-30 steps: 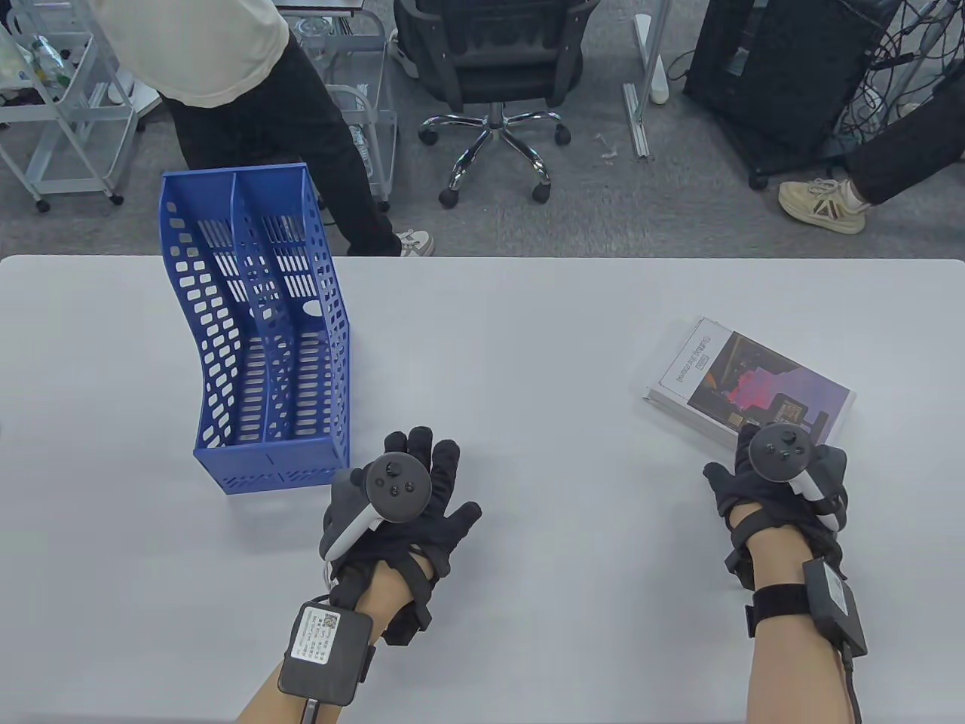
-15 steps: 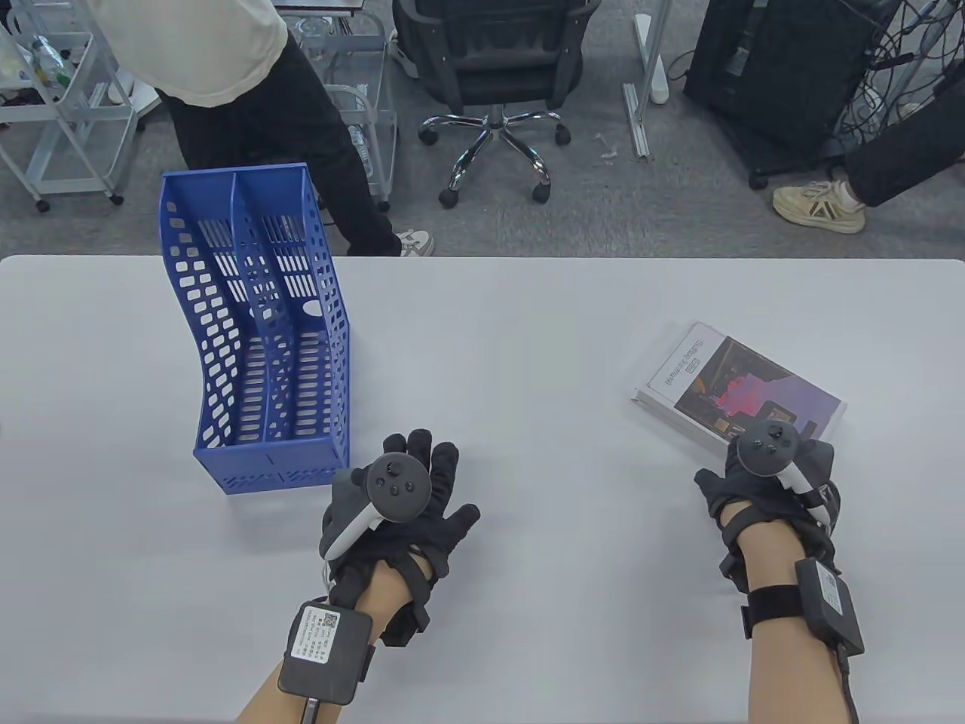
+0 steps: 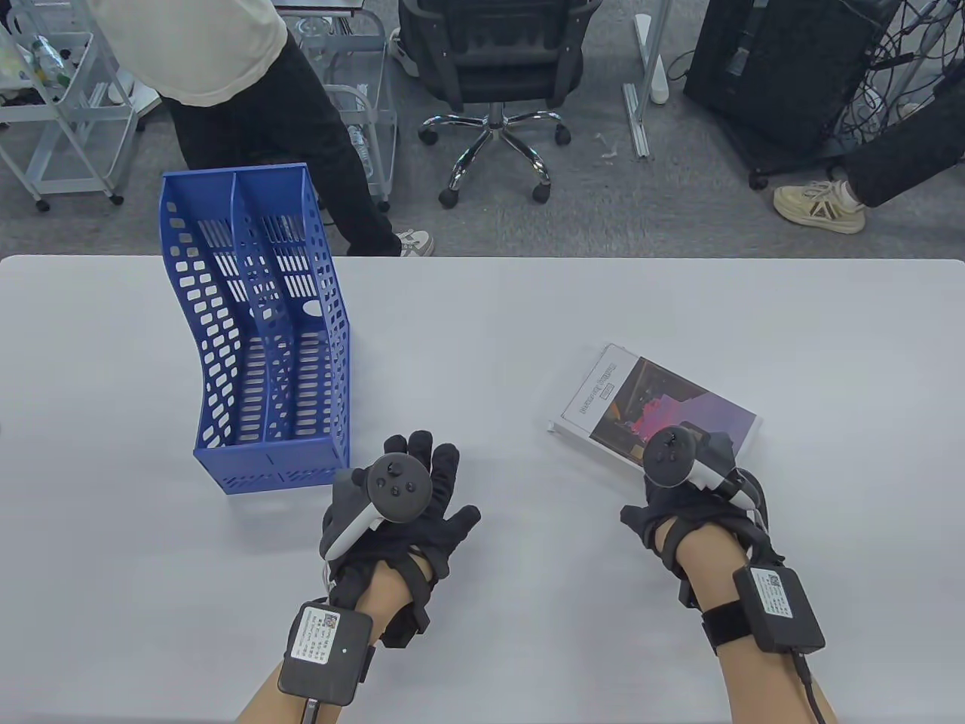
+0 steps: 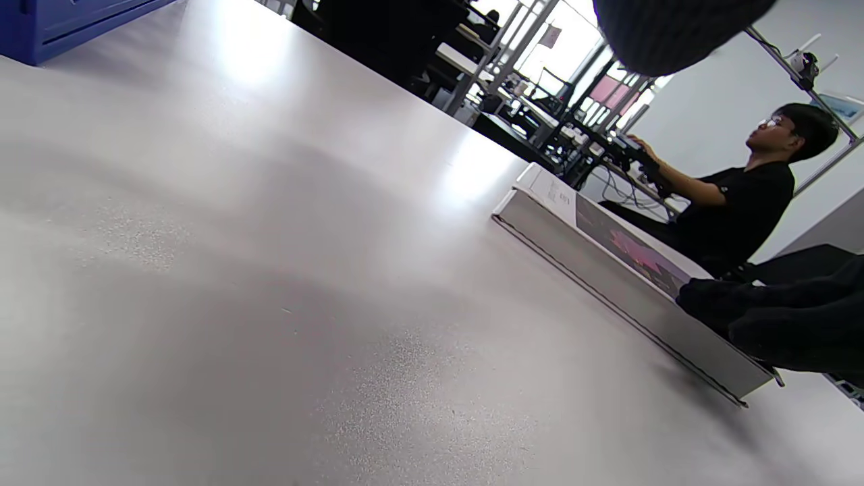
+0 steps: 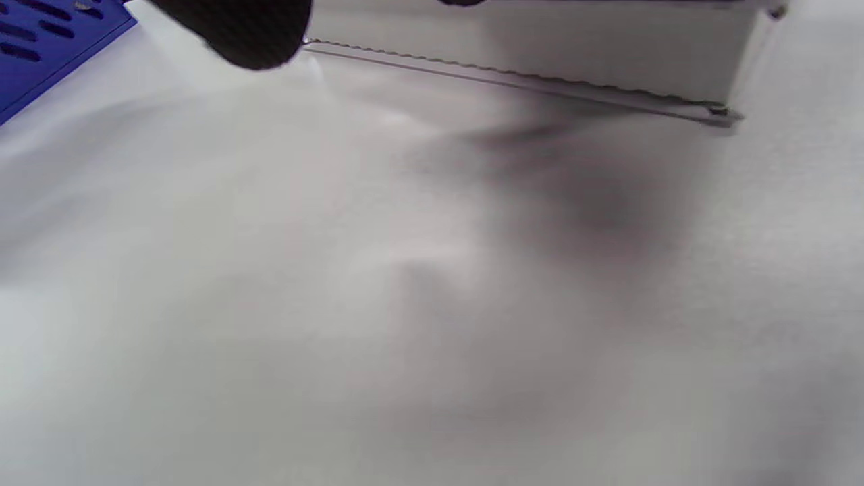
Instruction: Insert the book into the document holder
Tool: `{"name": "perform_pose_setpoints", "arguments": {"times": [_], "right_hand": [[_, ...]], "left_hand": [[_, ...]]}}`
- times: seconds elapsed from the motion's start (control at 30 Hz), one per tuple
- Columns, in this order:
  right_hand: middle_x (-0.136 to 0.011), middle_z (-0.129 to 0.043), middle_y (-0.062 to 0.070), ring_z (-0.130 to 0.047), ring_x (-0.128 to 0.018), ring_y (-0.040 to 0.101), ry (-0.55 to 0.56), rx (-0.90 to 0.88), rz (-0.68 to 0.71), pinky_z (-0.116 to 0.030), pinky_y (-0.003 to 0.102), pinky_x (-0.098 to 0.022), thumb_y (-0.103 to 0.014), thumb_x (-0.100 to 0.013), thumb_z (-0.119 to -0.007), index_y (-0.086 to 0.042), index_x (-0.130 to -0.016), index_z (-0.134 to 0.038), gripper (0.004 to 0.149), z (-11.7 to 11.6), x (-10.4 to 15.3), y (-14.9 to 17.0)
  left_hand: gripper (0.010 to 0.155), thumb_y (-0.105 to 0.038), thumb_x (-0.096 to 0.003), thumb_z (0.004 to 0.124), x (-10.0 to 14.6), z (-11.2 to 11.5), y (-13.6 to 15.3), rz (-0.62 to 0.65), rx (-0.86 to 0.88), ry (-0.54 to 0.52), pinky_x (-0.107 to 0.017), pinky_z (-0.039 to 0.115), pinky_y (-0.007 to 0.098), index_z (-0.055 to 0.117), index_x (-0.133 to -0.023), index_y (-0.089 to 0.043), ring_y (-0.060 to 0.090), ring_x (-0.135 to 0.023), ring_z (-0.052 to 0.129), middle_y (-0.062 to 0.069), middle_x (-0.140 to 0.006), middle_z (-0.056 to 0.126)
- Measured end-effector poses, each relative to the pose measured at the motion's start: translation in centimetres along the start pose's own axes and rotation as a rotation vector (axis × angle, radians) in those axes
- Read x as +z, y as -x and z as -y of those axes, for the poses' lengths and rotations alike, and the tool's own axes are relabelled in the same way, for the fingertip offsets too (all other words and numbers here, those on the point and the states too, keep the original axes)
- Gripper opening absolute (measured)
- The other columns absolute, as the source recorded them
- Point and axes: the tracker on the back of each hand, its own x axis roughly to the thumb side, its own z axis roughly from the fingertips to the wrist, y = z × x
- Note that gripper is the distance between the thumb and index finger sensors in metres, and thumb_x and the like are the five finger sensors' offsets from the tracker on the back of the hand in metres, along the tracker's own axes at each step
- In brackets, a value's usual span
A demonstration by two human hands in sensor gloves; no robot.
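Observation:
The book (image 3: 648,403), with a white and purple cover, lies on the grey table right of centre. My right hand (image 3: 690,452) grips its near edge, fingers on the cover; the left wrist view shows those fingers (image 4: 763,317) on the book (image 4: 607,270). The right wrist view shows the book's page edge (image 5: 540,47) and my thumb (image 5: 236,27) beside it. The blue two-slot document holder (image 3: 256,324) stands at the table's left, empty. My left hand (image 3: 407,498) lies flat and spread on the table just right of the holder's near corner, holding nothing.
The table's far edge (image 3: 482,258) runs behind the holder. Beyond it are an office chair (image 3: 494,68), a standing person (image 3: 249,90) and a wire cart (image 3: 60,98). The holder's corner shows in the left wrist view (image 4: 61,20) and right wrist view (image 5: 40,47).
My right hand has moved left and slightly nearer with the book, bringing it from the table's right side toward the middle. The left hand and the holder have not moved.

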Motion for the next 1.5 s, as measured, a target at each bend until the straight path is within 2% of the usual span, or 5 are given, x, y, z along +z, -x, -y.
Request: {"name": "perform_pose_setpoints", "arguments": {"times": [0.3, 0.47, 0.63, 1.07, 1.5], "right_hand": [[-0.097, -0.052, 0.037, -0.059, -0.082, 0.064, -0.003, 0.122, 0.144, -0.060, 0.072, -0.053, -0.052, -0.047, -0.067, 0.002, -0.094, -0.047, 0.075, -0.2, 1.5, -4.9], [-0.100, -0.048, 0.035, -0.053, -0.086, 0.064, 0.306, -0.064, 0.213, -0.054, 0.074, -0.056, -0.050, -0.047, -0.069, 0.000, -0.096, -0.046, 0.074, 4.2, 2.9, -1.5], [-0.103, -0.031, 0.031, -0.032, -0.092, 0.061, 0.453, -0.153, 0.102, -0.039, 0.075, -0.060, -0.050, -0.046, -0.070, -0.004, -0.098, -0.037, 0.076, 4.3, 0.5, 4.1], [-0.103, -0.025, 0.031, -0.027, -0.092, 0.062, 0.287, -0.291, -0.044, -0.033, 0.075, -0.060, -0.050, -0.046, -0.070, -0.004, -0.098, -0.034, 0.077, 2.2, -3.0, 7.9], [-0.077, -0.070, 0.044, -0.085, -0.058, 0.065, 0.100, -0.200, 0.026, -0.073, 0.072, -0.038, -0.051, -0.046, -0.069, 0.008, -0.087, -0.064, 0.072, 2.3, -0.3, 3.6]], "left_hand": [[0.082, -0.063, -0.0426, 0.066, -0.2, 0.6, -0.2, 0.000, -0.005, 0.028, -0.073, 0.013, 0.060, 0.022, -0.106, -0.035, 0.027, -0.107, -0.001, -0.007, -0.113, 0.004], [0.082, -0.063, -0.0426, 0.066, -0.7, 1.6, -1.9, 0.037, 0.083, 0.107, -0.074, 0.016, 0.060, 0.025, -0.106, -0.034, 0.029, -0.110, 0.006, -0.004, -0.116, 0.013], [0.080, -0.063, -0.0427, 0.066, -1.9, 4.1, -5.4, 0.058, 0.083, 0.259, -0.075, 0.023, 0.061, 0.030, -0.107, -0.032, 0.031, -0.113, 0.022, -0.002, -0.118, 0.027], [0.080, -0.064, -0.0427, 0.065, -7.7, 8.1, -10.9, -0.036, 0.131, 0.402, -0.076, 0.030, 0.060, 0.029, -0.107, -0.032, 0.034, -0.114, 0.034, -0.001, -0.118, 0.031], [0.080, -0.064, -0.0428, 0.065, -8.9, 9.0, -8.4, -0.093, 0.107, 0.319, -0.075, 0.028, 0.061, 0.026, -0.106, -0.033, 0.036, -0.112, 0.025, 0.007, -0.110, 0.009]]}}
